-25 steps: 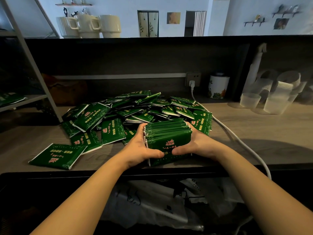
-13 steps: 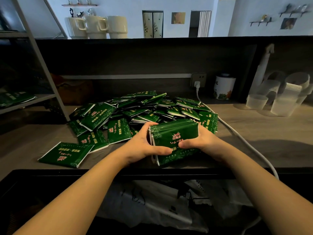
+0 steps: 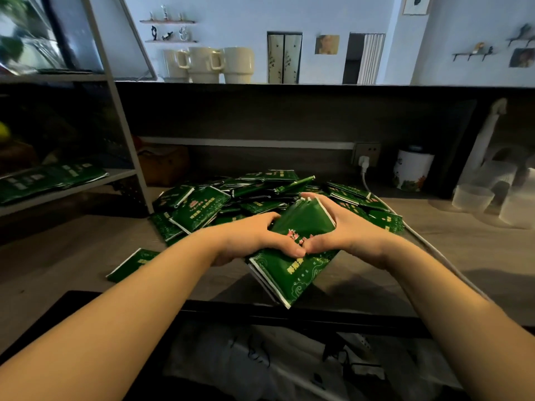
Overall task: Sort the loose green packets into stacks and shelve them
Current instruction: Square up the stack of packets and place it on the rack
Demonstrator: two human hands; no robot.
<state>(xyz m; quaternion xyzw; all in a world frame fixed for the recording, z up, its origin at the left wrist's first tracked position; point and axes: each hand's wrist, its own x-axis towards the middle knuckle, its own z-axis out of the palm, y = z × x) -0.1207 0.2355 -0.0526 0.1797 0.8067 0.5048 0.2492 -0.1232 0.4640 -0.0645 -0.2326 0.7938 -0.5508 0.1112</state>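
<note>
Both hands hold one stack of green packets (image 3: 298, 267) lifted off the wooden counter and tilted, one corner pointing down. My left hand (image 3: 254, 238) grips its left side and my right hand (image 3: 341, 230) grips its right side, thumbs meeting on the top packet. Behind them lies a loose pile of green packets (image 3: 220, 204). A single packet (image 3: 130, 264) lies apart at the front left. More green packets (image 3: 49, 180) rest flat on the white shelf (image 3: 72, 189) at the left.
A white shelf post (image 3: 124, 131) stands left of the pile. A white cable (image 3: 419, 233) runs from the wall socket across the counter at the right. A painted jar (image 3: 412, 169) and clear plastic cups (image 3: 472, 198) stand at the back right. A dark bin edge (image 3: 289, 311) lies below.
The stack has come up off the counter and tipped from standing on its edge to a diagonal tilt. Both hands rose with it, and the view turned left toward the shelf.
</note>
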